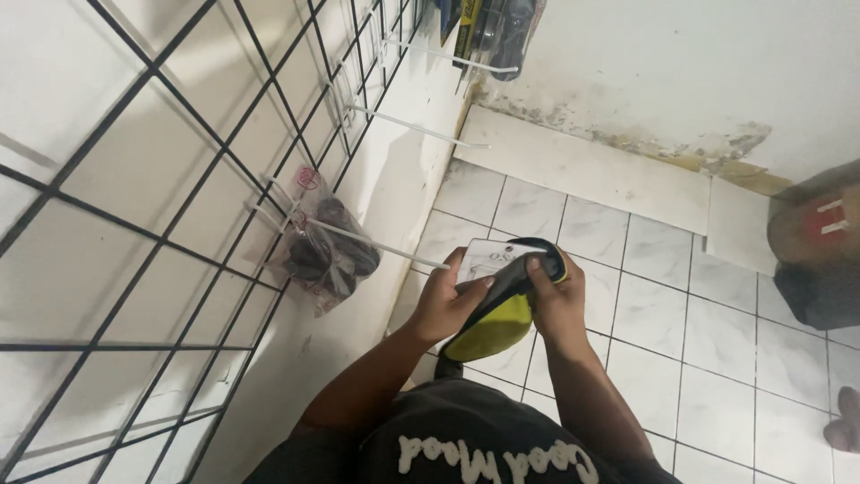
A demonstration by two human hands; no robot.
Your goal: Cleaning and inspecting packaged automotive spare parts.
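Both hands hold a black and yellow-green shoe insole (495,327) with a white card label (491,258) at its top end. My left hand (445,300) grips its left edge and the card, thumb on top. My right hand (557,300) holds the right edge near the top, fingers curled over the black rim. The insole hangs in front of my body, over the white tiled floor (663,305). A white peg hook (381,244) on the black wire grid (179,206) ends just left of my left hand.
A clear bag of dark items (324,253) hangs on the peg hook. More hooks (417,130) stick out higher up, with packaged goods (493,27) at the top. A brown box (817,235) over a dark object stands at the right wall. A foot (845,421) shows at the far right.
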